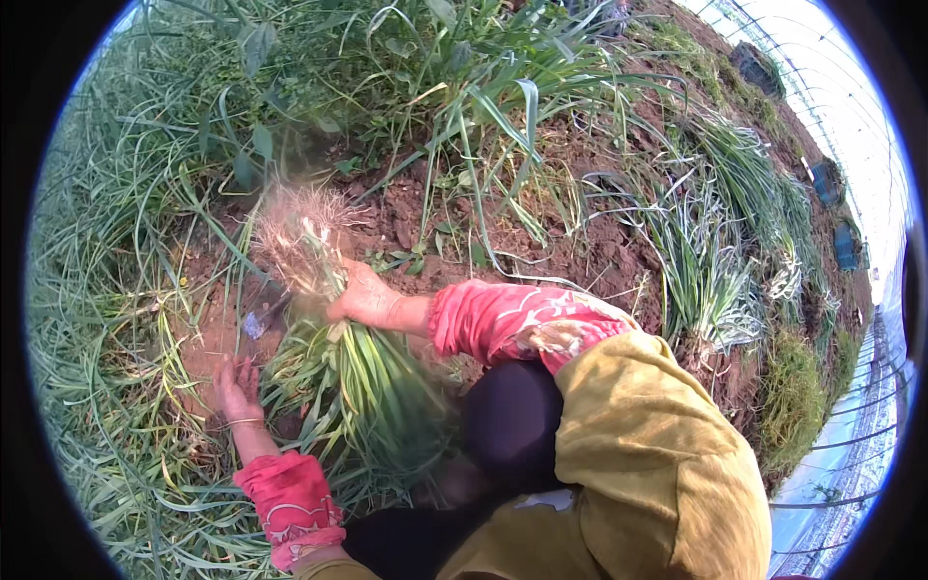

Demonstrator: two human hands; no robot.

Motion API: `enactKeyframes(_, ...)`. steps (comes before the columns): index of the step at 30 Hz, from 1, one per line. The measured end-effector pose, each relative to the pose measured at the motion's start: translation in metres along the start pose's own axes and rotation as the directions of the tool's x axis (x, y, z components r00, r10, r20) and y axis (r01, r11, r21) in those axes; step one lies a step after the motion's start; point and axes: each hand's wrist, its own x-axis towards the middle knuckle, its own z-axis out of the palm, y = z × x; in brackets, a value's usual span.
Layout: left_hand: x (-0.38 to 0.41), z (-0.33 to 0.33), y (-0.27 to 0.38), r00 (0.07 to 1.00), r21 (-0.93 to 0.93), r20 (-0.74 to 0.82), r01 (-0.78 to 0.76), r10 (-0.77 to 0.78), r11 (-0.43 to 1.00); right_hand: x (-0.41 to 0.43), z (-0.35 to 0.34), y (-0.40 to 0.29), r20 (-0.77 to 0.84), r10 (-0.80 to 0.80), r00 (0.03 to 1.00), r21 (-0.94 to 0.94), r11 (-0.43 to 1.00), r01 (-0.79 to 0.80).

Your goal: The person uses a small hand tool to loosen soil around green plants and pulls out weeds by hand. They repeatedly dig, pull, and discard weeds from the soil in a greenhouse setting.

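My right hand (366, 296) grips a bunch of long-leaved green allium plants (377, 384) near the base of the stems. Its bushy, pale brown roots (308, 228) point up and away from me and look blurred. The leaves hang down toward my dark-clad knee (511, 420). To the left, my left hand (238, 391) is held low over the reddish soil, fingers spread and nothing in it. Just beyond that hand lies a small pale-blue object (254, 325) beside a dark thin piece; what they are is unclear.
Dense standing greens (109, 326) fill the left side and the far side. On the right, pulled bunches (714, 290) lie on the soil beside a heap of grassy weeds (794, 399). Blue crates (845, 246) stand farther off, along the plastic greenhouse wall (841, 442).
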Motion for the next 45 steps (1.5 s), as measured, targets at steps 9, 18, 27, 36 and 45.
enactKeyframes(9,-0.036,0.01,-0.02,0.985,0.3,-0.086,-0.117,0.149,0.947,-0.003,-0.149,-0.077,-0.453,-0.137,0.881,0.245,0.931,0.272)
enactKeyframes(18,0.042,0.089,-0.06,0.948,0.432,0.284,-0.261,0.144,0.863,-0.228,-0.415,-0.326,-0.404,-0.887,0.224,-0.899,0.43,0.084)
enactKeyframes(27,0.027,0.169,-0.1,0.911,0.407,0.386,-0.309,0.145,0.86,-0.424,-0.579,-0.29,-0.684,-0.626,0.375,-0.477,-0.006,-0.879)
enactKeyframes(36,0.009,0.149,-0.129,0.909,0.761,0.105,0.188,-0.404,0.621,-0.461,-0.493,0.092,-0.366,0.877,0.31,-0.92,-0.292,-0.261)
enactKeyframes(45,0.039,0.126,-0.214,0.891,0.265,-0.142,0.454,-0.431,0.851,-0.07,-0.253,-0.05,0.252,0.195,0.948,-0.782,0.618,0.081)
